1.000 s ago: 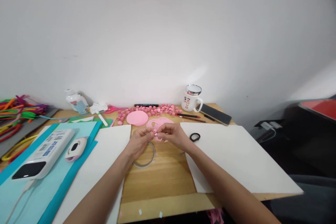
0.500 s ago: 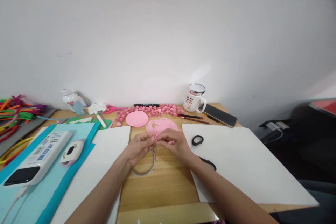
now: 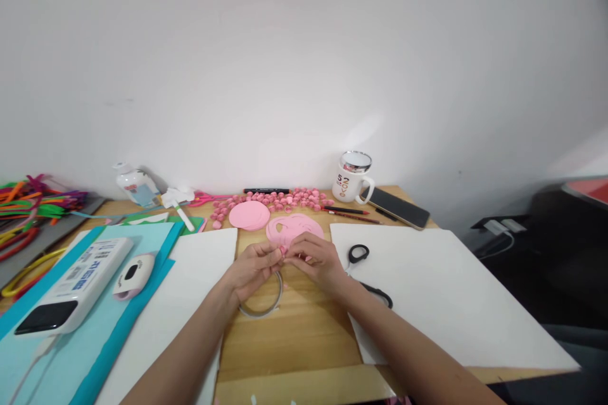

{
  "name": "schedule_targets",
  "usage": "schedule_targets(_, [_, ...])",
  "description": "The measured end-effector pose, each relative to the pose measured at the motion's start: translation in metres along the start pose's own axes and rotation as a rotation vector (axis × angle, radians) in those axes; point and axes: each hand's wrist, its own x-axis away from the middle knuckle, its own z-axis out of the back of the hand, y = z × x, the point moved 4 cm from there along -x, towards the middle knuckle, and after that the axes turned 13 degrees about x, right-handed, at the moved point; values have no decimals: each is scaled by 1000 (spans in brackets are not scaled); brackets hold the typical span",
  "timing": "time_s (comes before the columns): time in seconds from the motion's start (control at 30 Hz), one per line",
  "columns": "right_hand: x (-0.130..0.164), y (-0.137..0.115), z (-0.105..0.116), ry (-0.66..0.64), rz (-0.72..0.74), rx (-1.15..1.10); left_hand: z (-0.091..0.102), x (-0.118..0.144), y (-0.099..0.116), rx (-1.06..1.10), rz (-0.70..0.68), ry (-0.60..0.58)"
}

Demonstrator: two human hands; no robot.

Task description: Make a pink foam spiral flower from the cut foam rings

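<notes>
My left hand (image 3: 251,269) and my right hand (image 3: 313,259) meet fingertip to fingertip over the wooden desk (image 3: 294,329), pinching a small pink paper piece (image 3: 283,251) between them. Just behind the hands lies a cut-out pink paper sheet (image 3: 294,228), and further back a pink paper disc (image 3: 249,215). A clear tape ring (image 3: 262,304) lies under my left hand. A row of several small rolled pink paper pieces (image 3: 285,198) runs along the back of the desk.
Black-handled scissors (image 3: 363,266) lie on a white sheet (image 3: 441,291) at right. A white mug (image 3: 350,178), phone (image 3: 399,205), pencils and a black marker sit at the back. At left: white sheet, blue paper (image 3: 95,329), power bank (image 3: 71,285), small white device (image 3: 132,273), colourful pipe cleaners (image 3: 28,202).
Both hands stayed together on the small pink piece, shifting slightly nearer to me. The view moved a little; the scissors' second handle came into sight beside my right wrist.
</notes>
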Motion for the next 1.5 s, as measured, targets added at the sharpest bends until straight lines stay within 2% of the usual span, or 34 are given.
schedule_targets(0.5, [1,2,-2,-16,7,1,1,-1,-2,-3,-4,-28])
schedule_targets(0.67, [1,1,-3,-78,18,30,-2,1,1,20,0,-34])
schedule_targets(0.87, [2,-4,-1,-104,28,-10,4,-1,16,92,-130,39])
schedule_targets(1.03, [3,-4,-4,-134,26,51,4,-1,15,113,-122,23])
schedule_targets(1.3, [3,5,-3,-9,-60,114,4,-2,6,102,-75,6])
schedule_targets(1.5, [4,2,-1,22,-42,158,0,-2,3,109,-52,-7])
